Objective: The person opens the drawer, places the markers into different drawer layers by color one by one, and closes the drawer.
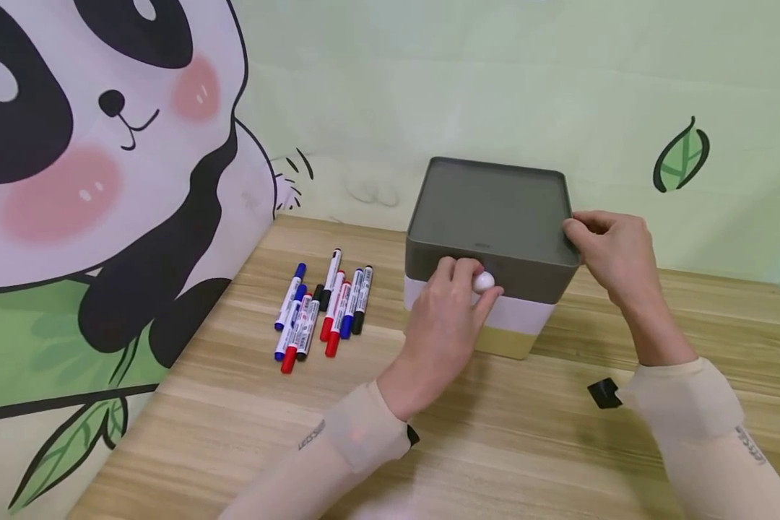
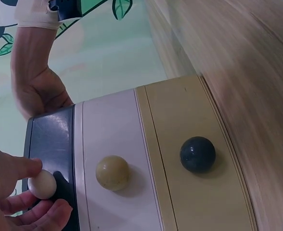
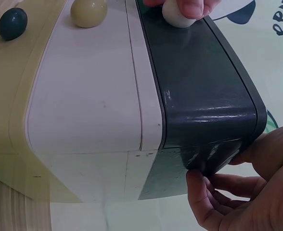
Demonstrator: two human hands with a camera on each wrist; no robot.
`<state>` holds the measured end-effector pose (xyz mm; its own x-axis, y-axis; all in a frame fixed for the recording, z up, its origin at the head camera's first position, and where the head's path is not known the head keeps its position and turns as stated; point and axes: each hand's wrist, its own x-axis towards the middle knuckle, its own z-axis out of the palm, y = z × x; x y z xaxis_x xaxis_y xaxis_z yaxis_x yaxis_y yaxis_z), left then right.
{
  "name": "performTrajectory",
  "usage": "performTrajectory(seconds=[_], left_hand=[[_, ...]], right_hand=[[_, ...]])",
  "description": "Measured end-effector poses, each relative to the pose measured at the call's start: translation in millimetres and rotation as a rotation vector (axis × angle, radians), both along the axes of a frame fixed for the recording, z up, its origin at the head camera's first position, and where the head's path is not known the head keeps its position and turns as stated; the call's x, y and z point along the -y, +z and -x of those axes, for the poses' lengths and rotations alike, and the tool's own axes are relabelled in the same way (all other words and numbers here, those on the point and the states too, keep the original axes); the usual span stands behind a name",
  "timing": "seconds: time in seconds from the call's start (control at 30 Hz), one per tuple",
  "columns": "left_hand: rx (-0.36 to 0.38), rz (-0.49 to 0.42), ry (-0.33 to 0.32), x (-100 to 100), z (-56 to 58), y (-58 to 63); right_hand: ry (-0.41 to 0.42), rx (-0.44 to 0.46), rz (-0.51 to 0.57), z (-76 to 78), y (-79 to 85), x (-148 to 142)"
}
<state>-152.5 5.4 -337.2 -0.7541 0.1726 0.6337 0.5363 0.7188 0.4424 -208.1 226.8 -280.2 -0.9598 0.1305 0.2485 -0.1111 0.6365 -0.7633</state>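
A small three-tier drawer box [image 1: 494,209] stands on the table, its dark grey top drawer [image 2: 52,137] above a white one [image 2: 117,130] and a tan one [image 2: 180,110]. Each drawer front has a ball knob: white on top, beige [image 2: 112,172] in the middle, dark blue-grey [image 2: 198,154] at the bottom. My left hand [image 1: 445,321] pinches the white knob [image 1: 484,282] between thumb and fingers. At the upper right side of the box, my right hand [image 1: 617,249] grips the edge, thumb on the rim and fingers against the side. All drawers look closed.
Several whiteboard markers [image 1: 308,318] with blue, red and black caps lie left of the box on the wooden table [image 1: 234,433]. A panda-printed backdrop [image 1: 338,87] rises behind. A small black piece [image 1: 604,393] shows beside the right sleeve.
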Motion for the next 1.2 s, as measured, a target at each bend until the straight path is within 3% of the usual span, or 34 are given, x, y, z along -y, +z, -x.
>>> performTrajectory(seconds=[0.7, 1.0, 1.2], left_hand=[[-0.03, 0.031, 0.007, 1.6, -2.7, 3.1], [-0.048, 0.061, -0.032, 7.6, -12.8, 5.6], [-0.003, 0.085, -0.038, 12.3, -26.7, 9.6]], right_hand=[[-0.017, 0.001, 0.024, -0.4, 0.2, -0.6], [0.006, 0.028, 0.025, -0.4, 1.1, -3.5], [0.019, 0.03, -0.001, -0.4, -0.2, -4.5]])
